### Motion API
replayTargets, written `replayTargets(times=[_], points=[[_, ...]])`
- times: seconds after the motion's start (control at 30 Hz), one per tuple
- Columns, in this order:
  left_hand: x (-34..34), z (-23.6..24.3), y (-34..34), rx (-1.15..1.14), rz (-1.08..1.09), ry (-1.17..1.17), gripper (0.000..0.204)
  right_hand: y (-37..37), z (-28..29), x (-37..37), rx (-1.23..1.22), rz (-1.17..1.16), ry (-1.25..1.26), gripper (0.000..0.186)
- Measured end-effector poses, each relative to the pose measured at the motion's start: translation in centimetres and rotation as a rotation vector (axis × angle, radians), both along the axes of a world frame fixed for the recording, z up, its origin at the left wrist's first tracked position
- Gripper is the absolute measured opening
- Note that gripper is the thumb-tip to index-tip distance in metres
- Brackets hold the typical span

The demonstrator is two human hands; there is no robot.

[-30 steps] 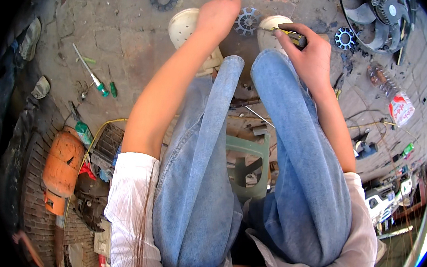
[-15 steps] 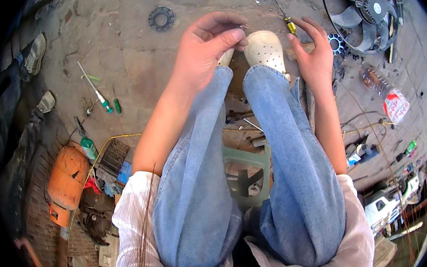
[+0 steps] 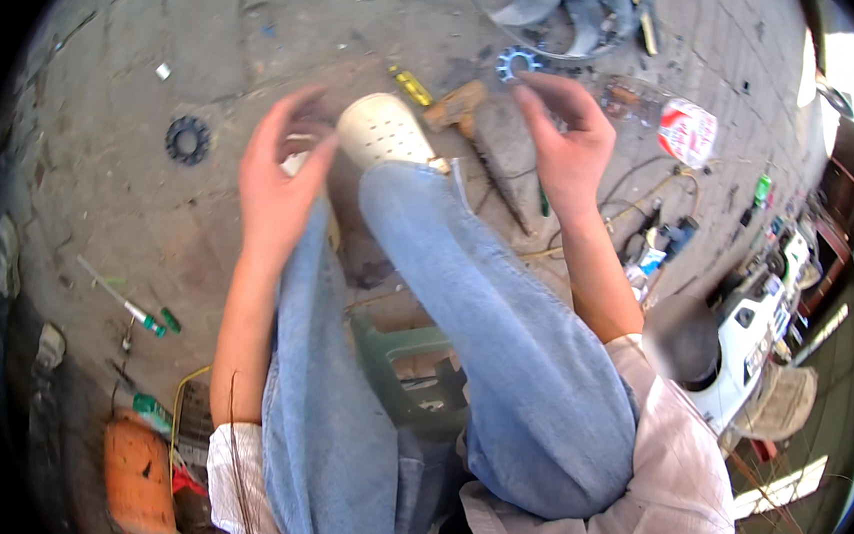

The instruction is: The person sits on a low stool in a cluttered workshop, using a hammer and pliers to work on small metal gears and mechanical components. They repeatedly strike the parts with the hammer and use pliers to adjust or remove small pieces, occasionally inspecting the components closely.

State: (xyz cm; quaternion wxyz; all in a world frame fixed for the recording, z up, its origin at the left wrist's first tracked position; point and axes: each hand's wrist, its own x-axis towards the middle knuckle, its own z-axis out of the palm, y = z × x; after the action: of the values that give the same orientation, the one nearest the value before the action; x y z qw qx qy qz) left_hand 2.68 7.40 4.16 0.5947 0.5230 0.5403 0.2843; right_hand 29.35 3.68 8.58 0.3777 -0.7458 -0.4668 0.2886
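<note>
My left hand (image 3: 279, 170) hangs left of the pale clog (image 3: 382, 131), its fingers curled in toward the thumb. Motion blurs it, and whatever lies in the fingers is too small to make out. Farther right, my right hand (image 3: 569, 143) is open, thumb and forefinger reaching close to a toothed blue ring (image 3: 504, 64) on the ground. A hammer (image 3: 493, 167) lies between that hand and the clog. Beyond the clog rests a yellow-handled screwdriver (image 3: 411, 86). A dark toothed ring (image 3: 174, 140) lies at left.
A fan (image 3: 585, 23) lies at the far side, near a plastic bottle (image 3: 686, 133) with a red-and-white label. Left are a green-handled screwdriver (image 3: 150, 323) and an orange gas cylinder (image 3: 138, 475). A green stool (image 3: 379, 364) shows between my legs; a white machine part (image 3: 741, 357) sits right.
The view has swung to the right. My right hand has moved from beside the yellow screwdriver to the blue ring. The small metal piece pinched in my left hand no longer shows.
</note>
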Motion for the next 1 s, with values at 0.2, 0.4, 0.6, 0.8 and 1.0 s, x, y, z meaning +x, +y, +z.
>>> replayTargets(times=[0.2,0.4,0.6,0.8,1.0], points=[[-1.2,-3.4,-1.4,-0.023,-0.066,0.184,0.025,-8.2,4.1,19.3,0.216,-0.552,-0.587,0.017],[-2.3,-4.8,-1.9,0.104,-0.148,0.372,0.027,-8.8,3.2,19.6,0.061,-0.293,-1.049,0.035],[-2.5,-5.9,-0.8,0.408,-0.27,0.601,0.03,-4.9,-1.4,5.1,0.056,0.126,-0.553,0.038],[-2.4,-8.7,1.0,0.464,-0.556,0.732,0.037,0.0,-6.9,-3.2,-0.005,0.519,-0.353,0.031],[-1.5,-10.8,3.1,0.379,-0.693,0.756,0.03,3.8,-11.0,-7.9,-0.287,0.713,-0.231,0.031]])
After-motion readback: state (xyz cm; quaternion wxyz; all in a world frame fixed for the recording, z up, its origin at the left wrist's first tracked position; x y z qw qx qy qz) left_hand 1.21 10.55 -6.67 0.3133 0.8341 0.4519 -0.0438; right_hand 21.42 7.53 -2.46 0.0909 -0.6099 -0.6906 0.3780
